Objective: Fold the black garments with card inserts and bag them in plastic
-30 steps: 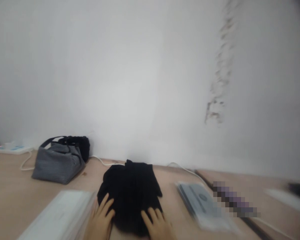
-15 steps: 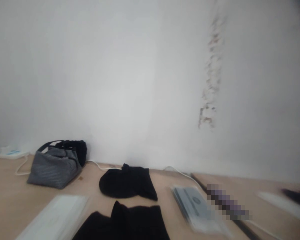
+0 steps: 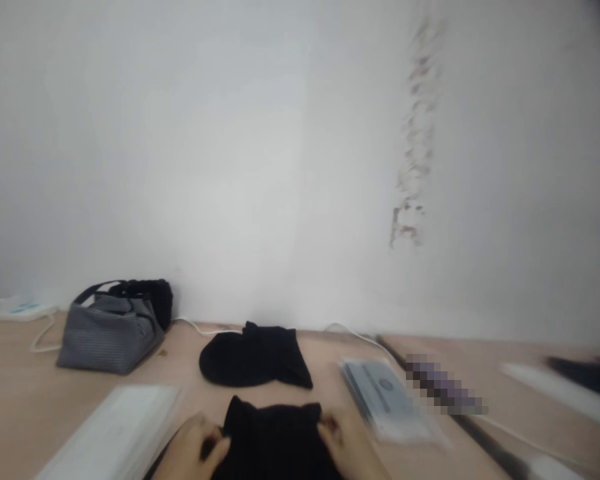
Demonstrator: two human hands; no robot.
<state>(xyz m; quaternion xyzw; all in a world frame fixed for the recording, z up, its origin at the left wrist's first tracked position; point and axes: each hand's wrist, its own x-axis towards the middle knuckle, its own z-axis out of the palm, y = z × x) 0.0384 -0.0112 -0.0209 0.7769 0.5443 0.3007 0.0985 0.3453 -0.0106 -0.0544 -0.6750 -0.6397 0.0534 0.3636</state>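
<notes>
A black cloth piece [image 3: 275, 443] lies at the bottom middle of the table, its lower part cut off by the frame. My left hand [image 3: 193, 450] is at its left side, fingers curled and thumb and forefinger meeting at the cloth's edge. At the upper right corner, my right hand [image 3: 347, 440] pinches the same cloth. Slightly blurred, both hands show only in part. Behind them a second black cloth piece [image 3: 255, 357], rounded at its left end, lies flat.
To the left are a white flat stack [image 3: 113, 433] and a grey bag [image 3: 107, 337] with a black strap. A plastic-wrapped grey packet [image 3: 383, 397] lies right of the hands. A white cable [image 3: 357, 333] runs along the wall [image 3: 230, 167]. A dark strip [image 3: 480, 440] crosses the table.
Both my hands have come into view from below and taken hold of the nearer black cloth. The view has shifted slightly; the other things stay in place.
</notes>
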